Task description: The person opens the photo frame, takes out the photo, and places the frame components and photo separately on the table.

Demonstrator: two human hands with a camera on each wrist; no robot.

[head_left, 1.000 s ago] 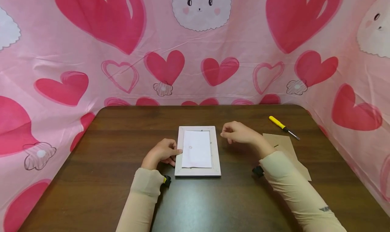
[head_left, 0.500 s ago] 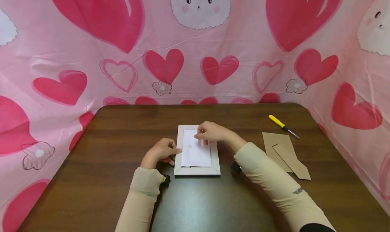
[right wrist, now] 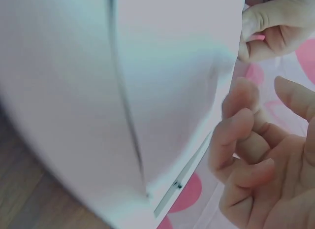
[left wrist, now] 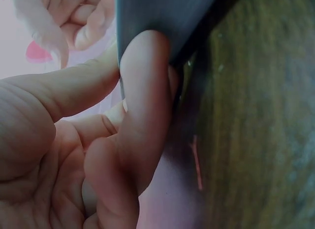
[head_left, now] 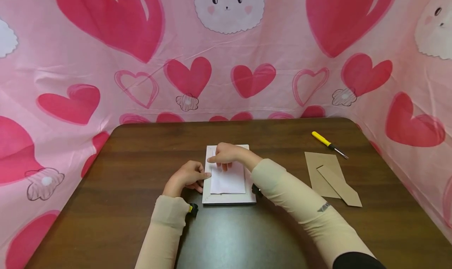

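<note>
A white picture frame (head_left: 229, 199) lies back side up in the middle of the table, with a white sheet (head_left: 229, 183) inside its border. My left hand (head_left: 188, 175) grips the frame's left edge; in the left wrist view its thumb is on the pale face and a finger (left wrist: 145, 76) bears on the dark side. Over the upper part of the sheet is my right hand (head_left: 226, 155), which holds nothing. Its fingers (right wrist: 236, 135) are loosely bent, with the thumb apart. Whether the fingertips touch the sheet is hard to tell.
To the right lies a brown backing board (head_left: 319, 179) with its stand leg (head_left: 340, 186) angled across it. Beyond it is a screwdriver (head_left: 325, 142) with a yellow handle. Pink heart-patterned cloth (head_left: 226, 84) hangs behind the brown table (head_left: 106, 206).
My right hand has come in from the right of the frame and moved leftward across the sheet. The left hand keeps its hold on the frame's edge. The backing board is uncovered by the arm.
</note>
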